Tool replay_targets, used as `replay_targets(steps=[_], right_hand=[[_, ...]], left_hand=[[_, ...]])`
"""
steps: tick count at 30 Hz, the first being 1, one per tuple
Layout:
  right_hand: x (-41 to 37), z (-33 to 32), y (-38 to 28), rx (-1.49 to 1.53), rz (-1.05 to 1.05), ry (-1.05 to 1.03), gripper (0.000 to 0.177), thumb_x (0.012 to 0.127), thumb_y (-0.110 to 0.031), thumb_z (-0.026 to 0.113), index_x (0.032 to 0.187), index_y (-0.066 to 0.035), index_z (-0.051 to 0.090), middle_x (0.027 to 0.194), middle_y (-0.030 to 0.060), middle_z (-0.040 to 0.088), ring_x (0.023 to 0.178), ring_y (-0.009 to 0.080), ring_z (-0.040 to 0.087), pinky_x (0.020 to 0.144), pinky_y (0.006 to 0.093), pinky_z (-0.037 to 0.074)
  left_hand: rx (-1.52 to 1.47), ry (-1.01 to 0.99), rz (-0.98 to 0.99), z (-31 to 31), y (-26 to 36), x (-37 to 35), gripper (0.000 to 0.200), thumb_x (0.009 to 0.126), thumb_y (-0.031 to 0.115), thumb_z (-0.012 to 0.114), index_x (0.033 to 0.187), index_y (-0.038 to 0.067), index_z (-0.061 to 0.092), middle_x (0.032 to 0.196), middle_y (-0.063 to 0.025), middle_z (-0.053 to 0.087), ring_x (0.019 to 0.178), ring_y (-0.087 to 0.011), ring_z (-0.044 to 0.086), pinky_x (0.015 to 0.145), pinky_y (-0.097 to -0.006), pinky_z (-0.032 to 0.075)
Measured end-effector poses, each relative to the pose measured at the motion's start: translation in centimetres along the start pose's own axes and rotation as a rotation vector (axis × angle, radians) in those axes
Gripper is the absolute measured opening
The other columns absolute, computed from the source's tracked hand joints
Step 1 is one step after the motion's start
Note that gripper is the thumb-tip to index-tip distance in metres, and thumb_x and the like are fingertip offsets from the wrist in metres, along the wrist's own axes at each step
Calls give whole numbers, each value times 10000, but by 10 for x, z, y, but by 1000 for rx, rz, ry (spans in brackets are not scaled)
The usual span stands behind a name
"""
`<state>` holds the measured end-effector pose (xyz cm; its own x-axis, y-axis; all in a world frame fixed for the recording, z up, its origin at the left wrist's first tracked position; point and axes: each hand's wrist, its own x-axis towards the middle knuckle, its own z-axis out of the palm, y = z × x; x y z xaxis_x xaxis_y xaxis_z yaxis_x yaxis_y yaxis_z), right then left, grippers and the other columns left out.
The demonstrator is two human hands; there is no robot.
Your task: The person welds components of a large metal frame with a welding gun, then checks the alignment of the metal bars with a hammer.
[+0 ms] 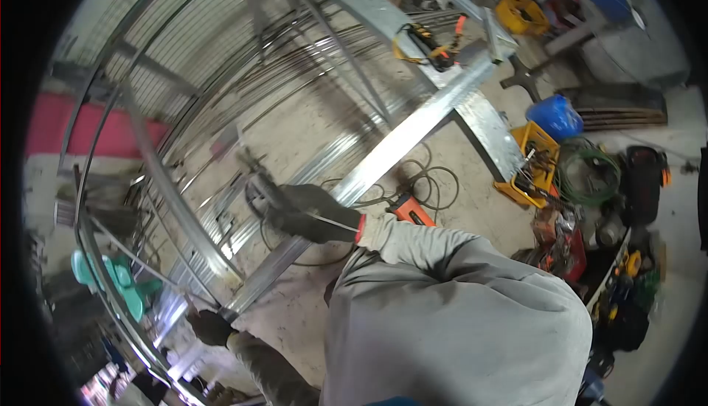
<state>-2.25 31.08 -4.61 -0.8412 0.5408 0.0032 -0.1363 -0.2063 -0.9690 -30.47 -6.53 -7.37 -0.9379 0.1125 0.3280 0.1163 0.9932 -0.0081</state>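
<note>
My right hand (306, 210), in a dark glove under a pale cuff with a red edge, is closed around a dark, motion-blurred hand tool (259, 188) over the metal frame. A cable loops down below it. My left hand (210, 326) is down at the lower left, its fingers curled right beside a thin metal bar (158, 277) of the frame; I cannot tell what is in them. Between the hands runs a galvanized metal beam (269, 277). A broad shiny crossbeam (413, 126) extends up and right from near my right hand.
An orange device (411, 210) lies on the floor beside coiled cable. Further right are a yellow crate (542, 144) of tools, a blue container (554, 117) and a green hose coil (590, 174). A yellow-black tool (428, 43) rests on the frame. At left stands a green plastic chair (125, 288).
</note>
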Motion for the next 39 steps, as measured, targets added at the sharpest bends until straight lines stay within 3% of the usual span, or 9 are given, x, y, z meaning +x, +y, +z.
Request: replay_targets(steps=[2,5,6,8,10,11,17,29,39], right_hand=[[-10,-2,-2,302,44,-35,305,982,-363,722,1046,-71,664,857,-25,638,804,104,586,719,326,495],[-29,-24,7,286,247,-62,316,1006,-352,689,1128,-62,666,924,20,662,797,145,618,706,334,514],[-27,-32,11,228,311,-47,323,1014,-349,679,1156,-59,667,947,35,670,795,159,628,701,337,520],[-5,-27,29,45,455,-79,341,1030,-341,657,1211,-53,669,992,65,687,790,187,649,693,342,533],[10,-25,37,-106,525,-74,364,1046,-334,635,1266,-47,670,1037,95,703,786,214,670,684,348,545],[10,-15,16,114,644,75,373,1033,-365,657,1227,-48,686,993,99,702,663,195,648,561,330,525],[5,28,-37,-94,322,64,514,995,-469,679,1219,-7,694,822,80,678,576,133,582,483,270,459],[15,24,-42,-37,461,20,491,1001,-506,661,1103,-29,716,704,2,584,524,110,515,455,254,419],[15,28,-42,-103,422,77,516,1015,-520,628,1092,-18,719,667,-16,504,512,98,492,446,247,451]], left_hand=[[112,29,33,16,-10,2,311,914,219,581,1189,143,704,1121,-128,766,976,-339,741,816,-501,574],[103,108,160,31,-25,0,278,896,224,681,1142,105,733,1093,-106,773,883,-277,758,725,-394,602],[102,-26,93,29,-16,-2,336,922,270,629,1220,157,733,1040,-127,758,927,-318,730,778,-478,571],[190,256,172,58,-39,-8,218,889,202,595,1028,170,759,892,-104,720,850,-316,695,751,-472,544],[-7,112,-34,13,10,-8,187,872,169,588,961,169,753,878,-93,730,847,-318,697,754,-472,543],[-113,123,-57,12,13,-7,182,864,151,592,945,162,754,865,-99,736,851,-334,703,750,-480,547],[-224,300,-58,-13,25,-13,157,810,189,655,926,118,734,816,-127,711,781,-354,686,731,-497,532],[-316,187,-154,-37,34,-17,235,774,170,656,980,119,756,787,-140,719,787,-373,694,756,-508,517],[-299,79,-220,-39,37,-19,261,826,184,657,1066,137,750,970,-104,753,963,-308,691,898,-470,477]])
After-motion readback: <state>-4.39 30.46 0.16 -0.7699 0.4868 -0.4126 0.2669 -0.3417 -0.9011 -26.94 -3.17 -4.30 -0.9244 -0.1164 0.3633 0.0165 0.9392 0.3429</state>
